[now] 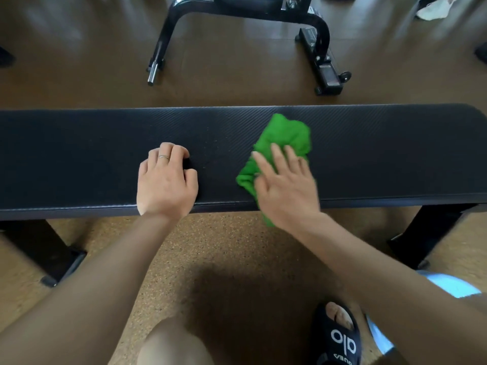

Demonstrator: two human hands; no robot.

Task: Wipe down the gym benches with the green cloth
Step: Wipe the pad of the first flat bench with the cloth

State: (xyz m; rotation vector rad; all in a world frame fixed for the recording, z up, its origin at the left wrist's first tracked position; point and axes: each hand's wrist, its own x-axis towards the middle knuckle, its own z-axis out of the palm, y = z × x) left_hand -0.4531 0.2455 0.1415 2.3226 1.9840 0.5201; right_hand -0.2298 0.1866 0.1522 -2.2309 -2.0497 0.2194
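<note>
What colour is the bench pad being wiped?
Black, with fine diagonal ribbing, on the bench pad; head view.

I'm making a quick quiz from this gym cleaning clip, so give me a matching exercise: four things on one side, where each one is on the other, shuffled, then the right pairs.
Things:
1. green cloth
2. left hand
3. white rag
4. black slide sandal

Places:
A. on the floor, far right, beyond the second bench frame
B. on the foot, bottom right
C. under the right hand on the bench pad
D. resting bare on the pad, fingers curled, left of the cloth

Pairs: 1-C, 2-D, 3-A, 4-B
</note>
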